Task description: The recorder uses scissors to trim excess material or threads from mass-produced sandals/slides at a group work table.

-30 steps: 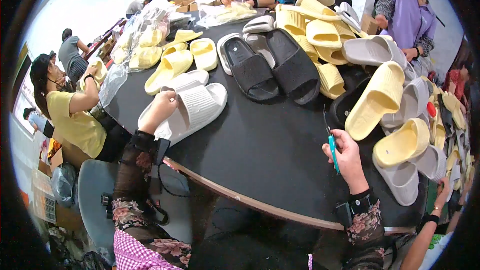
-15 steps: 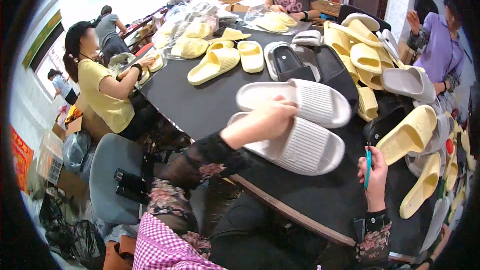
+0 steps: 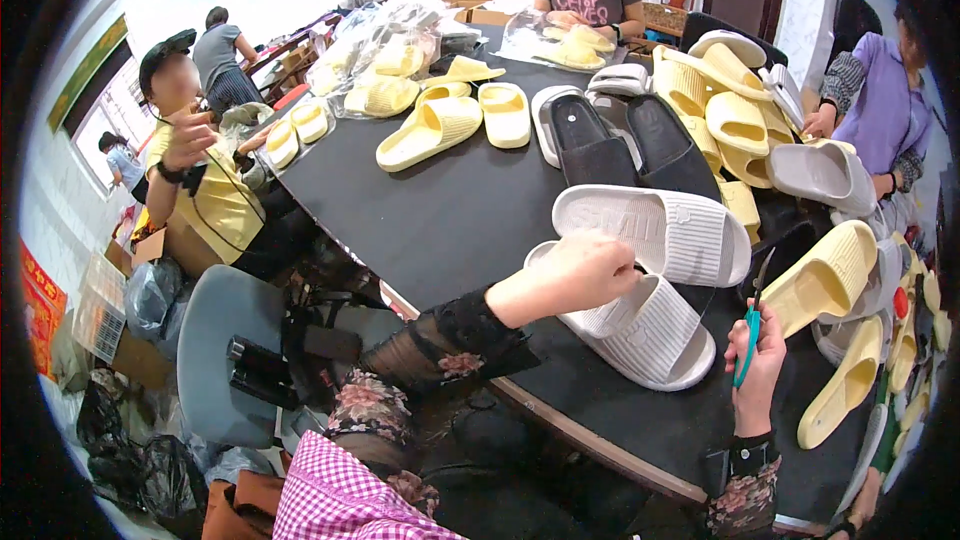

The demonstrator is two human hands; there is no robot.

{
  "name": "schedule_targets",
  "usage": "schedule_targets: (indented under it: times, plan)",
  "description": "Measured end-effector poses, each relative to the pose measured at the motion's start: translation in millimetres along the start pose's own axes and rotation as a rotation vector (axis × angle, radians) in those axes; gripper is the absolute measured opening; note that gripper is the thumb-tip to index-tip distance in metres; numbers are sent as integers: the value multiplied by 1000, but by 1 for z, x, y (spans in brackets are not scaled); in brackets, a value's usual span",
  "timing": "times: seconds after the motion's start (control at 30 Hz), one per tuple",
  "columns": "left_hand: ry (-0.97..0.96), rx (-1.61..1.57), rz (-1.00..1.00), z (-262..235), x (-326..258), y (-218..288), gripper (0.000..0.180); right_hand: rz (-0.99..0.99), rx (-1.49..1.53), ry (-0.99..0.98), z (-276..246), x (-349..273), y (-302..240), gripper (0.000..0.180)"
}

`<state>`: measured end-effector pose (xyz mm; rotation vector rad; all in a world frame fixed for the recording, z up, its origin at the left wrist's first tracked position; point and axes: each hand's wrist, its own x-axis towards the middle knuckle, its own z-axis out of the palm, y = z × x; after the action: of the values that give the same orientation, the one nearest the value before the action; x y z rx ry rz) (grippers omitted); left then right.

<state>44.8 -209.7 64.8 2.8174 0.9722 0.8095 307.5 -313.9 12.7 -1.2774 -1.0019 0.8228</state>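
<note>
My left hand (image 3: 580, 278) is closed at the strap of the nearer grey slipper (image 3: 655, 340), its fingertips partly hidden in the gap beside the other slipper. That farther grey slipper (image 3: 690, 230), ribbed across its strap, lies alongside on the black table. In my right hand (image 3: 760, 365) is a pair of scissors (image 3: 746, 348) with teal handles, held upright, the thin dark blades pointing away from me. Just beyond the scissors rests a yellow slipper (image 3: 825, 280). My right hand does not touch the grey pair.
Black slippers (image 3: 592, 135) lie beyond the grey pair. A heap of yellow and grey slippers (image 3: 738, 120) fills the table's right side, with bagged yellow ones (image 3: 395, 60) at the far left. Co-workers stand around the table (image 3: 400, 210). A grey chair (image 3: 235, 350) is at my left.
The grey pair has moved right and nearer with my left hand, and the nearer slipper has turned. The scissors have tilted slightly. The person in yellow at the left has raised a hand.
</note>
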Motion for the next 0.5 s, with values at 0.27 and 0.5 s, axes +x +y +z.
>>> schedule_targets:
  times: [0.27, 0.5]
  plan:
    - [-404, -1437, -363, 0, -13, 5, 27, -14, -6, -5, -3, -4, 0, 41]
    - [-199, -1153, -436, 22, -20, -10, 52, 22, -63, -61, 9, 2, 1, 41]
